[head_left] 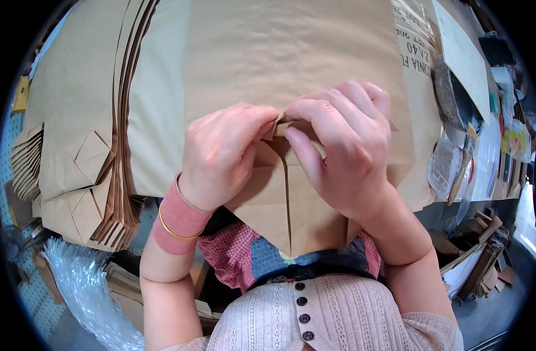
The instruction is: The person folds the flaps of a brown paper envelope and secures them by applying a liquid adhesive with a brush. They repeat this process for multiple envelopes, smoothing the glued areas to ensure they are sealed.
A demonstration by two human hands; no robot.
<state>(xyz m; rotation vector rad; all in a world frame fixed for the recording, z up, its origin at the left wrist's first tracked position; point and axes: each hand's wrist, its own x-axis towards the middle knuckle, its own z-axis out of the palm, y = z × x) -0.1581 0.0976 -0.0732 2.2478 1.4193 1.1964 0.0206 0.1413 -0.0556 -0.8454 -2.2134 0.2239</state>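
Note:
A large brown kraft paper bag (pixel 291 52) lies flat in front of me, its end nearest my body opened into folded flaps with a dark slit down the middle. My left hand (pixel 221 153), above a pink wrist wrap and a thin gold bangle, pinches a small folded edge of the paper. Close beside it, my right hand (pixel 351 143) grips the same edge, thumb underneath and the other fingers curled over the top. Both sets of fingertips nearly meet at the middle of the bag. The exact fold between them is partly hidden by my fingers.
A stack of similar paper bags (pixel 75 152) stands at the left. On the right lie a plastic-wrapped bundle (pixel 445 167), a brush-like tool (pixel 464 164) and white sheets (pixel 464 52). Shiny plastic strips (pixel 89 286) hang below left; cardboard pieces (pixel 475 254) stand below right.

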